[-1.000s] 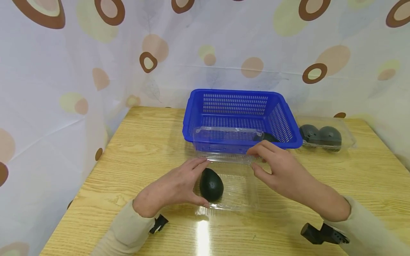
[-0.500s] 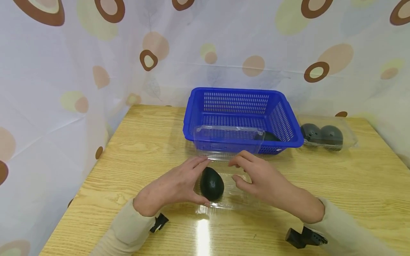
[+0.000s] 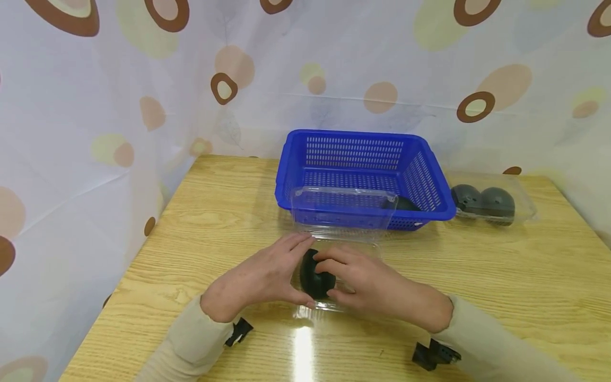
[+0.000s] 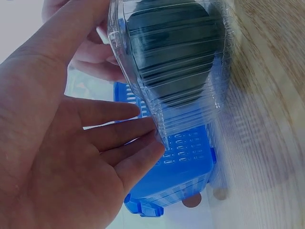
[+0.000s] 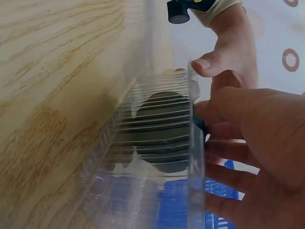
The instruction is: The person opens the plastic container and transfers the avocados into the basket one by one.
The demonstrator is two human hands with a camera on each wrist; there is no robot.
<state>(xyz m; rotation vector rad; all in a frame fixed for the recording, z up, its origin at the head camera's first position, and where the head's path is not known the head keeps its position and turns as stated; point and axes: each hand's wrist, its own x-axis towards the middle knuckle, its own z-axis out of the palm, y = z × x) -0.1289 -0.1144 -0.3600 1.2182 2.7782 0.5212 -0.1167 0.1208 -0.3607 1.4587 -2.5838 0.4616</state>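
A dark green avocado (image 3: 312, 286) lies at the left end of a clear plastic clamshell box (image 3: 329, 306); the box's lid (image 3: 343, 207) stands raised behind it. My left hand (image 3: 260, 278) spans the box's left end, fingers nearly straight at the far rim and thumb at the near rim. My right hand (image 3: 367, 278) reaches over the box from the right, its curled fingers and thumb on the avocado. In the right wrist view, the right thumb dips behind the box wall beside the avocado (image 5: 164, 129).
Behind the lid stands a blue plastic basket (image 3: 353, 139) with a dark avocado (image 3: 406, 204) in its front right corner. A closed clear box (image 3: 525, 212) with two dark avocados (image 3: 498, 204) sits at the back right. A patterned curtain (image 3: 343, 63) hangs behind the table.
My right hand has moved left from the box's right back edge, over the box, to the avocado. The left hand keeps its place at the left end.
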